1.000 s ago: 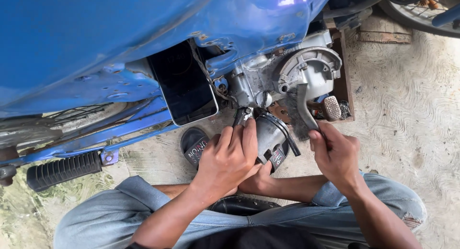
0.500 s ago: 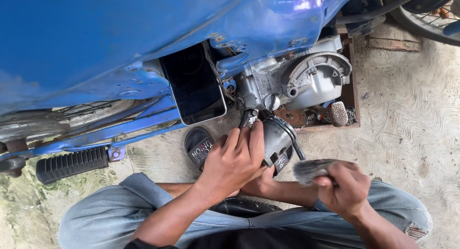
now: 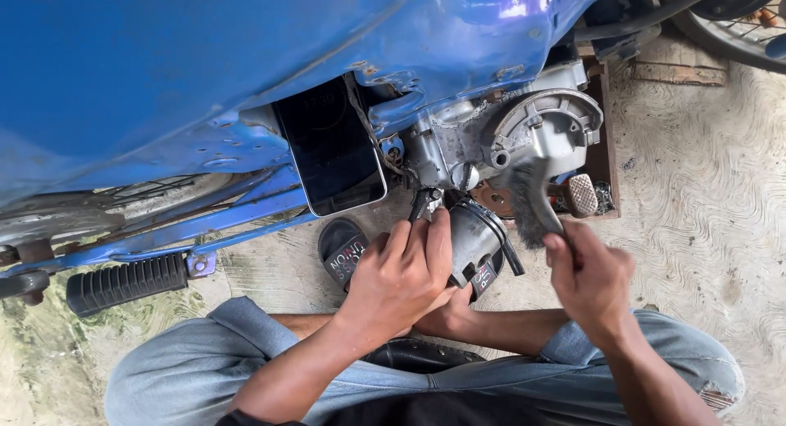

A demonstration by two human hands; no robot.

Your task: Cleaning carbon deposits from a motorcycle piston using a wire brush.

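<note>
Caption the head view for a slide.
Right hand holds a brush to the engine cover; left hand steadies below.

We count two hands: our left hand (image 3: pixel 405 270) and our right hand (image 3: pixel 589 278), with one brush (image 3: pixel 532 201) between them and the engine. There is one blue motorbike (image 3: pixel 246 65) with one grey engine cover (image 3: pixel 544 123), one phone (image 3: pixel 332 147) leaning on the frame, and one black footrest (image 3: pixel 127 283). We also see two sandals (image 3: pixel 344 250), one wheel (image 3: pixel 729 20), and one wooden tray (image 3: pixel 606 147).
</note>
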